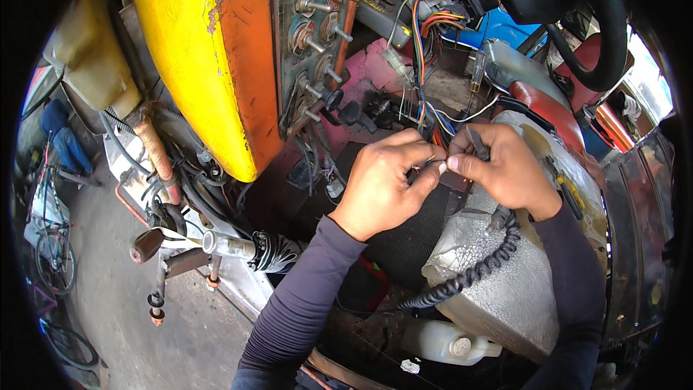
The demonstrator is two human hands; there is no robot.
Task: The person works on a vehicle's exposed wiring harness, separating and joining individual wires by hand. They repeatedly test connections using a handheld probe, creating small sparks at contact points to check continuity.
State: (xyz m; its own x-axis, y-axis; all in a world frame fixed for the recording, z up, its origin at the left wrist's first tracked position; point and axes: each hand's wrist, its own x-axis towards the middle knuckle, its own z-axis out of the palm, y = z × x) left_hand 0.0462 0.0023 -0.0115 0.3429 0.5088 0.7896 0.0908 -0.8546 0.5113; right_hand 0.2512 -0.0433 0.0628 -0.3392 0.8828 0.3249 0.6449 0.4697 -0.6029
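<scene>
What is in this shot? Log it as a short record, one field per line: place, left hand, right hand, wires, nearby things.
place: inside an old vehicle, beside a yellow and orange panel and a steering wheel
left hand: left hand pinches a thin wire end with its fingertips
right hand: right hand pinches the same spot and also grips a dark tool
wires: a coloured wire bundle hangs down to the hands
nearby things: switch panel with knobs; black coiled cord; white plastic bottle
</scene>
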